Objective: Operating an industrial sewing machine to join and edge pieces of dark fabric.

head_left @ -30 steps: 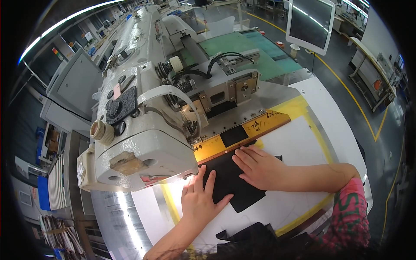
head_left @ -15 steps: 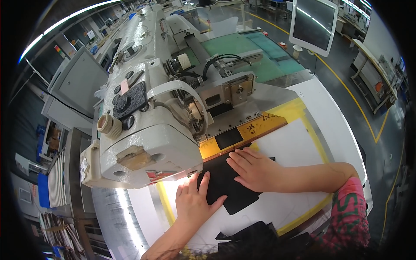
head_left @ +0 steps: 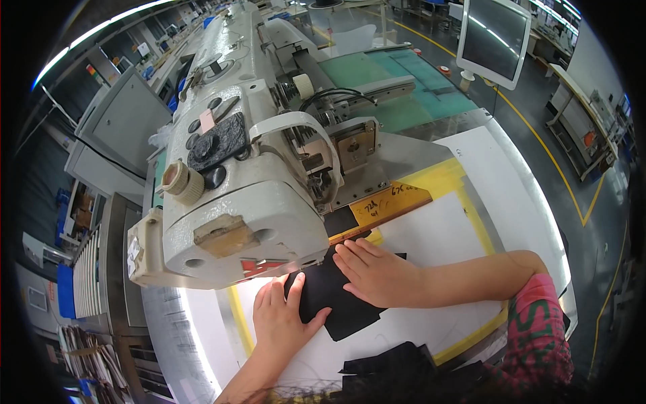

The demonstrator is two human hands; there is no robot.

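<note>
A black fabric piece [head_left: 351,322] lies on a white sheet in front of the amber clamp plate [head_left: 393,207] of a large sewing machine [head_left: 242,225]. My left hand [head_left: 277,318] rests on the fabric's left edge, palm down with fingers spread and the fingertips by the machine head. Across the upper right part of the fabric, my right hand [head_left: 377,271] lies flat, its fingertips close to the plate's front edge. Neither hand grips anything. The machine head hides the plate's left end and the needle area.
More black fabric pieces [head_left: 397,367] lie in a heap at the near edge. Yellow tape [head_left: 476,219] borders the white sheet. Farther back are a green work surface [head_left: 420,87] and a screen [head_left: 494,40]. Papers [head_left: 87,357] are stacked at the lower left.
The clamp plate, the black fabric and both hands have shifted left relative to the machine head, and more of the plate is now behind it. The view has also moved slightly.
</note>
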